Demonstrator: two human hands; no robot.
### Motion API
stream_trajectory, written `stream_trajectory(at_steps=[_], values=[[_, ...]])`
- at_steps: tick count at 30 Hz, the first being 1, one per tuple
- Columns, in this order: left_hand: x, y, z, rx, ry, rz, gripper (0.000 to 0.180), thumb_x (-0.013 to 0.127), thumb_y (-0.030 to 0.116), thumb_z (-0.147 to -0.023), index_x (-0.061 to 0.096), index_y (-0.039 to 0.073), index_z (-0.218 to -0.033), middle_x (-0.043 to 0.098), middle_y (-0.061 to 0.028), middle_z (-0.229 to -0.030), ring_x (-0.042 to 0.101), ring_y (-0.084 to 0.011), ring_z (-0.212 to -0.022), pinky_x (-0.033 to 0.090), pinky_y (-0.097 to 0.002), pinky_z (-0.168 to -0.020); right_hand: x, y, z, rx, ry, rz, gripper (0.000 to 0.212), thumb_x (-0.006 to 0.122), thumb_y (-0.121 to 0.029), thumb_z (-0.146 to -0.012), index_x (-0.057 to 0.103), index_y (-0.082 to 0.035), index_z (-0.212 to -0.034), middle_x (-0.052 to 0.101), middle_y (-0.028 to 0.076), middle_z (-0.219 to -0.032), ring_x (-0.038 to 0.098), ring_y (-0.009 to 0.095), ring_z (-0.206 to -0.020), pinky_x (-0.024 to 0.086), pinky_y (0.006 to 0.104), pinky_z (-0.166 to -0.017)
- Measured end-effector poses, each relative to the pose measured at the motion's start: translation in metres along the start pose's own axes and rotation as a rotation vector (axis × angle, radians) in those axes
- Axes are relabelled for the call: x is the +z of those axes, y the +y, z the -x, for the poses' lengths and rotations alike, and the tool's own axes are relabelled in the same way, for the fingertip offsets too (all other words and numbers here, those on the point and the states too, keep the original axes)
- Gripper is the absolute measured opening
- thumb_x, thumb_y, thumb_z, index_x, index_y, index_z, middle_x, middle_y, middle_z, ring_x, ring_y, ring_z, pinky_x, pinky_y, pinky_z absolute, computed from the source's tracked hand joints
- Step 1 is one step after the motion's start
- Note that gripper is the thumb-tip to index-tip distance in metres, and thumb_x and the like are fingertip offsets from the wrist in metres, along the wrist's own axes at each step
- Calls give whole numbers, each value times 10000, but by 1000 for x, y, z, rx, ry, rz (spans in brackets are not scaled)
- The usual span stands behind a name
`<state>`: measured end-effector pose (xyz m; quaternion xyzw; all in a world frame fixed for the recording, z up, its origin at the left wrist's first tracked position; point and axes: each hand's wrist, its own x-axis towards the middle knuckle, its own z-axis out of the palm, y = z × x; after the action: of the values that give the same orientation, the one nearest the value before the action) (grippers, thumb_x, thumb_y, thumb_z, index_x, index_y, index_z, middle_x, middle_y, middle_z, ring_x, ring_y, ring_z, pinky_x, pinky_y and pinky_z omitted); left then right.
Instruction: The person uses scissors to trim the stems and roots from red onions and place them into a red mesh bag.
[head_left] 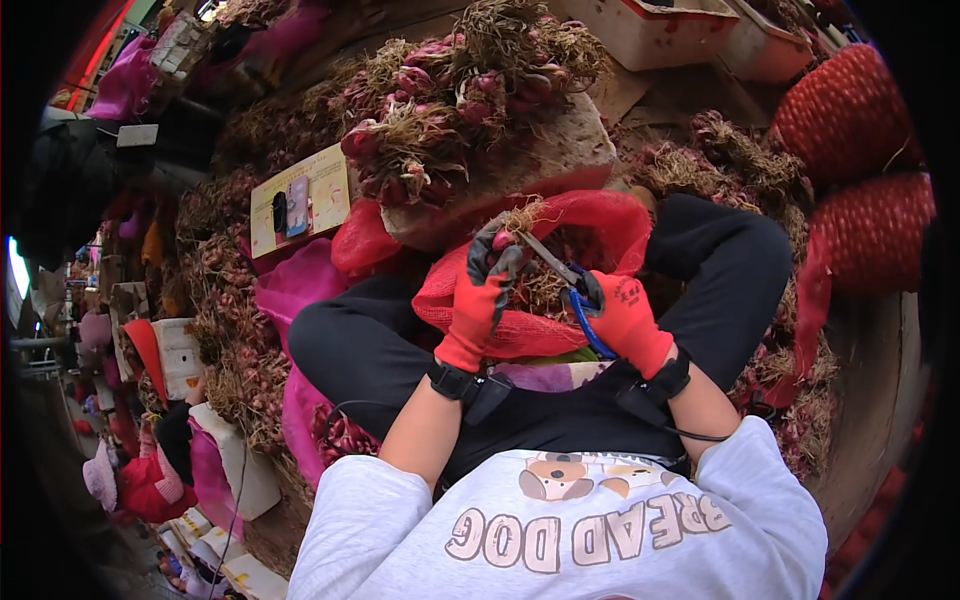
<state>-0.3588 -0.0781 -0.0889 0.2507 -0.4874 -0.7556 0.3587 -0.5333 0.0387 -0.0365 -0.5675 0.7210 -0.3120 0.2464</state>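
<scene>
My left hand, in a red and grey work glove, pinches a small purple-red shallot with dry, straw-coloured roots sticking up. In the matching glove, my right hand grips blue-handled scissors. Their blades point up and left and reach the shallot's root end; whether they touch it is hard to tell. Both hands are over a red mesh bag lying spread between my bent legs. Shallots and dry trimmings lie inside it. Just beyond stands a dirty white foam block or box heaped with bunches of shallots.
A phone and a black item rest on a cardboard box to the left. Loose shallots surround me. Full red mesh sacks are stacked at right. Pink mesh lies by my left knee. White bins stand at the back.
</scene>
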Motion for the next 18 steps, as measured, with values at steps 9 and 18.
stream_trajectory(at_steps=[9,18], values=[[13,14,1,-110,-45,-8,473,526,-108,-814,429,6,-1262,566,-88,-1131,599,-146,-956,514,-250,-761,-15,-6,21,226,-209,-337,398,672,-386,-803,606,-45,-997,627,169,-777,631,326,-751,475,372,-656],[20,12,6,-213,-98,14,490,528,6,-865,370,42,-1328,524,-82,-1177,581,-171,-979,506,-289,-821,-4,9,22,164,-108,55,421,626,-464,-809,571,-79,-972,633,138,-836,632,330,-790,491,414,-687]])
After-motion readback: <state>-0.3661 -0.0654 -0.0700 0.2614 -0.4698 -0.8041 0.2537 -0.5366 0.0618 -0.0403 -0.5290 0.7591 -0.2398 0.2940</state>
